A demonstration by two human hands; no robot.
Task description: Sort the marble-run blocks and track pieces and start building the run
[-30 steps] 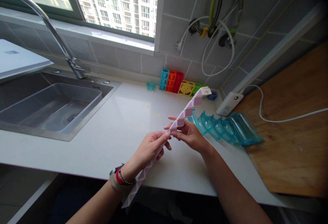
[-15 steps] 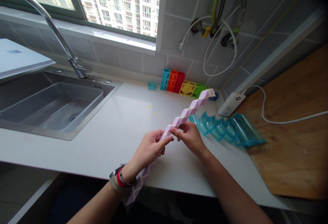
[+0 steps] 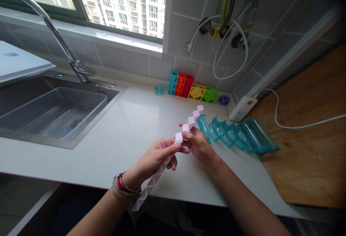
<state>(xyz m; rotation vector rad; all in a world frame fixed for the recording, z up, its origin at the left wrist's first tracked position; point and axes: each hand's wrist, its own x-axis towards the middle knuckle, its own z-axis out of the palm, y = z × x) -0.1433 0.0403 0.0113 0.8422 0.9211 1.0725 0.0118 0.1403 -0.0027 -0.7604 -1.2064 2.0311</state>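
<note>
A long purple and white snake puzzle (image 3: 154,180), made of wedge segments, slants across the space between my hands over the counter's front part. My left hand (image 3: 159,153) pinches it near the middle, thumb on top, with the lower straight length running down past my wrist and over the counter edge. My right hand (image 3: 198,143) grips it just above, thumb and fingers round a segment. The upper length points up and right, its tip short of the coloured blocks. Fingers hide part of the joint between the two hands.
Coloured plastic blocks (image 3: 181,84) line the wall, with a small teal piece (image 3: 159,90) beside them. Curved clear teal pieces (image 3: 238,135) lie at right, near a white power bank (image 3: 242,108) and a wooden board (image 3: 305,149). A sink (image 3: 62,110) with a faucet is at left.
The puzzle's upper length has turned about its axis and now looks shorter, its tip lower and further left. Both hands still grip it. The view has shifted slightly.
</note>
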